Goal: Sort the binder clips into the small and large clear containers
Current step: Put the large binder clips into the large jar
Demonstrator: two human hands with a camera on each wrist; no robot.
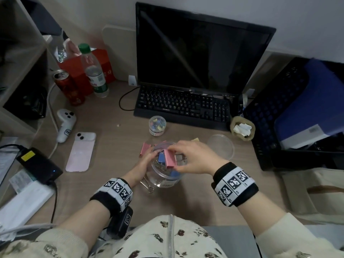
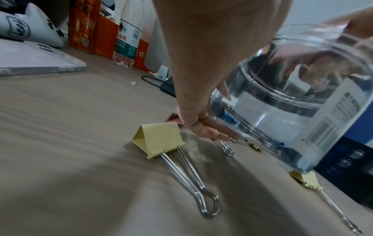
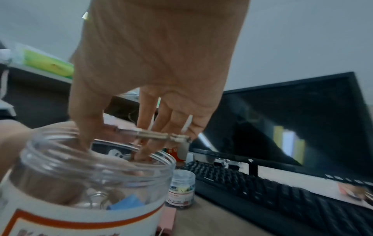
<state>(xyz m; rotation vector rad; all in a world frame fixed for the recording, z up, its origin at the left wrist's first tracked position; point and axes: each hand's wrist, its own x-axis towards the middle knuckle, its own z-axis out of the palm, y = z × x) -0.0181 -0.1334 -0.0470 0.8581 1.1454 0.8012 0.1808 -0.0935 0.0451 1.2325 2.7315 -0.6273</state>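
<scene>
The large clear jar [image 1: 163, 181] [image 2: 292, 99] [image 3: 80, 175] stands mid-desk, tilted, with blue clips [image 1: 161, 158] inside. My left hand [image 1: 149, 157] [image 2: 203, 129] grips its left side. Over the jar's mouth, my right hand [image 1: 173, 151] [image 3: 113, 151] pinches a large pink binder clip [image 1: 170, 158], its fingertips dipping past the rim. Behind it, near the keyboard, stands the small clear container [image 1: 157, 125] [image 3: 182, 188], holding small coloured clips. Loose on the desk are a pink clip [image 1: 145, 148] and two yellow clips [image 2: 159, 140] [image 2: 304, 178].
The jar's clear lid [image 1: 220, 146] lies to the right. A keyboard [image 1: 182, 107] and monitor [image 1: 201, 53] fill the back. To the left lie a pink phone [image 1: 81, 152], a white controller [image 1: 65, 125], a can [image 1: 68, 86] and a bottle [image 1: 94, 71]. A dark crate [image 1: 279, 118] borders the right.
</scene>
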